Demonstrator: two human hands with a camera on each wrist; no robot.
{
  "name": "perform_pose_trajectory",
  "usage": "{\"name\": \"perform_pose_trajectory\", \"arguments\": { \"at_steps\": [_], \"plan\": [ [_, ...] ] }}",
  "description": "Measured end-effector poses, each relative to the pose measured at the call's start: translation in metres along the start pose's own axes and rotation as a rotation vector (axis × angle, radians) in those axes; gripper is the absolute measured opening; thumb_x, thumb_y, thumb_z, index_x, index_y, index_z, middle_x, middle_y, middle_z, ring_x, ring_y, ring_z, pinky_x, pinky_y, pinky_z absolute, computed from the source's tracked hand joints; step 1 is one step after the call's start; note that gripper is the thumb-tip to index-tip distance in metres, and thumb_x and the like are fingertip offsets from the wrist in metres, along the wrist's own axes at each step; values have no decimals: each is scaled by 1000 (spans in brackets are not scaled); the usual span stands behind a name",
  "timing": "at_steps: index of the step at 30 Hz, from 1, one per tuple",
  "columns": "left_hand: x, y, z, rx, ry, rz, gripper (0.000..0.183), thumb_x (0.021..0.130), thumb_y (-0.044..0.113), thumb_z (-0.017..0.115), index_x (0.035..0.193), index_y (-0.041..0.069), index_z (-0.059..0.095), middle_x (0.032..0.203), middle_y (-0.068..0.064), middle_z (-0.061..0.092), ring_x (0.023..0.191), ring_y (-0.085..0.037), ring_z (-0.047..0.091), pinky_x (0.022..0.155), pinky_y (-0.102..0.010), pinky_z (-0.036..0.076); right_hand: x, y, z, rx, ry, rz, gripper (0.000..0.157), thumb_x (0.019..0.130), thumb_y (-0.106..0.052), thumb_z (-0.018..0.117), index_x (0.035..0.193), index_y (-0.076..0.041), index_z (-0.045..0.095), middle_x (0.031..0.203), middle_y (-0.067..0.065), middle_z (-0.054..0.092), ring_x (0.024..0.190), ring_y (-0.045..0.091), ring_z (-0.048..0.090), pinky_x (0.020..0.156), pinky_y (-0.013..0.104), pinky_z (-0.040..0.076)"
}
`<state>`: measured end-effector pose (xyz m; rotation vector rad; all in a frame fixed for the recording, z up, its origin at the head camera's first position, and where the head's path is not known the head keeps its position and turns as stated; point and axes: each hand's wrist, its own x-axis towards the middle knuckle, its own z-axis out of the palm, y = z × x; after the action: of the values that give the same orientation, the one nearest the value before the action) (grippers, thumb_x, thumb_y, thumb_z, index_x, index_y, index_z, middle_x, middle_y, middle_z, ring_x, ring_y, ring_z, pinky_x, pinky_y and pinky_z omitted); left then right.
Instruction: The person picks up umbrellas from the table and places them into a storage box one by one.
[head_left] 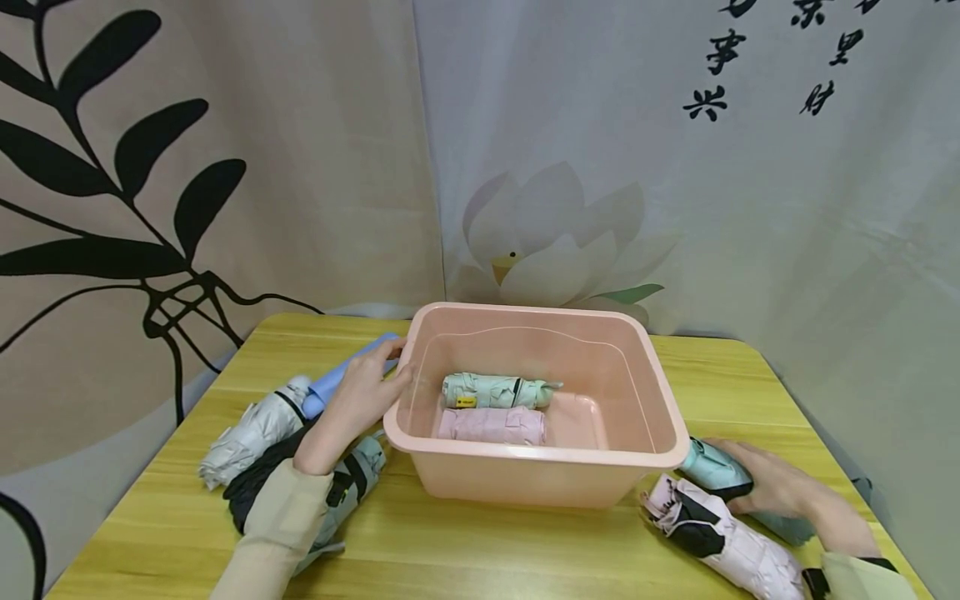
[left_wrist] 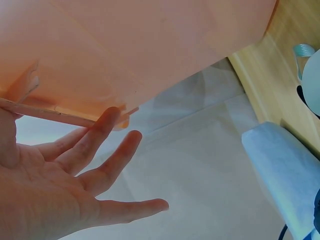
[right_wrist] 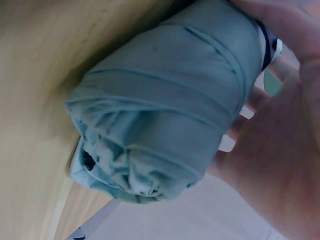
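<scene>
My right hand [head_left: 768, 483] grips a teal folded umbrella [head_left: 716, 467] lying at the right of the table. In the right wrist view its bunched end [right_wrist: 130, 155] faces me, with the thumb on one side and fingers behind. My left hand [head_left: 363, 392] rests at the left rim of a pink plastic basin [head_left: 540, 479]. In the left wrist view its fingers [left_wrist: 112, 175] are spread, and one fingertip touches the rim's underside. Inside the basin lie a mint folded umbrella [head_left: 487, 390] and a pale pink one [head_left: 491, 426], side by side.
A pale pink umbrella with a black patch [head_left: 720, 537] lies beside the right hand. Around the left forearm are silver [head_left: 251, 429], black [head_left: 258, 479], blue [head_left: 330, 383] and grey-green [head_left: 352, 483] folded umbrellas. A printed curtain [head_left: 322, 167] hangs behind the wooden table [head_left: 450, 550].
</scene>
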<state>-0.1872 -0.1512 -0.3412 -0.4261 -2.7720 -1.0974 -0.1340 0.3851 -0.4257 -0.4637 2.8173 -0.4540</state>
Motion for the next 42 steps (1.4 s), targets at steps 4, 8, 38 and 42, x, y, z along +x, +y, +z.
{"name": "perform_pose_trajectory", "arguments": {
  "at_steps": [4, 8, 38, 42],
  "plan": [
    [0, 0, 0, -2, 3, -5, 45, 92, 29, 50, 132, 8, 46, 127, -16, 55, 121, -32, 49, 94, -48, 44, 0, -1, 0, -12, 24, -4, 87, 60, -26, 82, 133, -5, 40, 120, 22, 53, 98, 30, 54, 72, 40, 44],
    [1, 0, 0, -2, 5, -6, 45, 92, 28, 50, 131, 8, 46, 127, -16, 55, 121, -32, 49, 94, -48, 44, 0, 0, 0, -21, 38, -5, 86, 60, -25, 81, 133, -5, 40, 119, 22, 54, 96, 29, 55, 72, 40, 44],
    [1, -1, 0, 1, 1, -21, 46, 92, 28, 50, 133, 8, 44, 128, -17, 54, 122, -32, 48, 93, -49, 44, 0, 1, 3, -82, 125, -44, 76, 64, -27, 80, 127, -3, 47, 113, 17, 60, 90, 22, 59, 70, 36, 48],
    [1, 0, 0, 3, -1, -24, 47, 92, 29, 50, 133, 8, 44, 128, -16, 54, 122, -32, 48, 94, -49, 44, 0, 0, 2, -84, 137, -46, 75, 64, -26, 80, 127, -3, 47, 112, 17, 60, 90, 23, 59, 70, 36, 48]
  ]
}}
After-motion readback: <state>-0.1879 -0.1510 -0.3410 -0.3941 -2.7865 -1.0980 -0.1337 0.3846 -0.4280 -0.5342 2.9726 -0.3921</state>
